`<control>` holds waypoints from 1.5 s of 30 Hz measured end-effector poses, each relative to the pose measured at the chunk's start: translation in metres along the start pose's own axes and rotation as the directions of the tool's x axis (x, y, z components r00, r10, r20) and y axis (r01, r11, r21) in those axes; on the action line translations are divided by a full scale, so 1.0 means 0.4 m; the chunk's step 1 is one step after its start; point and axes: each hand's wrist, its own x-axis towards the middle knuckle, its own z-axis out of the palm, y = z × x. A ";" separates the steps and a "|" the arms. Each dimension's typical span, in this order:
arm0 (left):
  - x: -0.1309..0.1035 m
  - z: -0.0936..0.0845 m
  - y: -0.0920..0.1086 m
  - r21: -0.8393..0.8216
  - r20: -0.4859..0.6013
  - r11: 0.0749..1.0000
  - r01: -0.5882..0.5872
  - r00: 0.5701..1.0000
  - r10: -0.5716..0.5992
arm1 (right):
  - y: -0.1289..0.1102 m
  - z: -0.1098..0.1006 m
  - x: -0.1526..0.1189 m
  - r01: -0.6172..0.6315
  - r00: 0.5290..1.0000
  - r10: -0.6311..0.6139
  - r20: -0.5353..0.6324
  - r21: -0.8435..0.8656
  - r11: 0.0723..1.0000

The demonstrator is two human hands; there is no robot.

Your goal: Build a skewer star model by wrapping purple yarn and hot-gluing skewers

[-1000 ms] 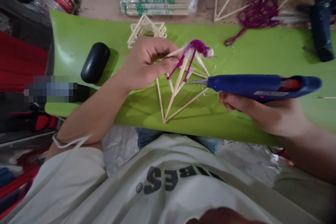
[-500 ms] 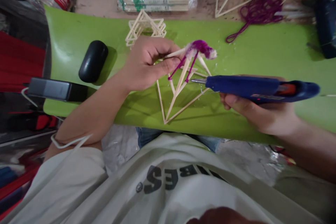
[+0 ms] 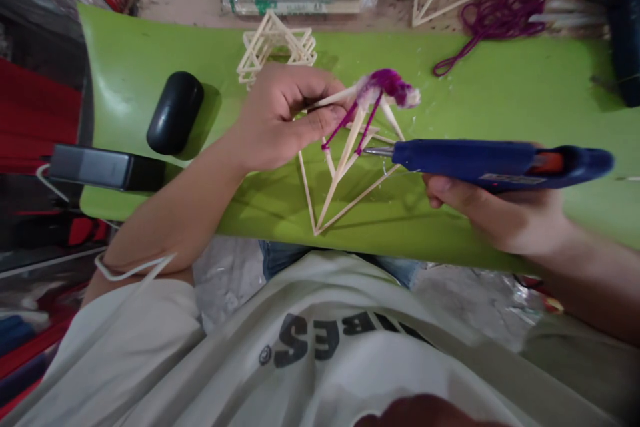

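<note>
One risk: the stick frame (image 3: 345, 167), pinched in the left hand (image 3: 280, 117), could be skewed or fingers burned by the glue gun (image 3: 490, 163), gripped in the right hand (image 3: 500, 217), nozzle at 3 o'clock of the joint.

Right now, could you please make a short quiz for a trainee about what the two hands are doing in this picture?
1. True or false: the right hand holds the blue glue gun.
2. Which does the left hand grip? A) the black case B) the stick frame C) the purple yarn pile
3. Fill in: the glue gun's nozzle points toward the ____ frame.

Key: 1 true; 2 B; 3 stick.
</note>
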 end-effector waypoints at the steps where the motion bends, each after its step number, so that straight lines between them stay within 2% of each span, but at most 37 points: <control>1: -0.001 0.001 -0.002 0.004 -0.004 1.000 0.011 1.000 -0.011 | -0.001 0.000 -0.001 -0.002 1.000 0.002 -0.003 0.003 1.000; 7: -0.006 -0.005 -0.012 0.079 0.009 0.991 0.109 0.994 -0.110 | 0.002 0.000 -0.003 -0.022 1.000 0.022 -0.022 0.000 1.000; 18: -0.012 -0.001 -0.006 -0.018 0.001 1.000 -0.020 1.000 0.020 | 0.009 0.004 0.002 -0.042 0.998 0.042 -0.035 0.017 0.999; 26: -0.013 0.000 -0.005 0.007 -0.018 1.000 -0.022 1.000 0.022 | 0.011 -0.002 -0.002 -0.059 0.998 0.059 -0.029 0.004 0.998; 29: -0.008 0.003 0.007 0.022 -0.002 1.000 0.016 1.000 -0.016 | 0.012 -0.002 -0.001 -0.063 0.998 0.063 -0.022 -0.014 0.998; 38: 0.000 0.005 0.018 0.050 -0.009 0.999 -0.001 1.000 0.002 | 0.010 -0.002 -0.003 -0.089 0.996 0.089 -0.014 -0.007 0.996; 45: 0.005 0.003 0.030 0.043 0.002 0.999 0.028 1.000 -0.029 | 0.006 0.006 0.004 -0.065 0.998 0.065 -0.006 -0.008 0.998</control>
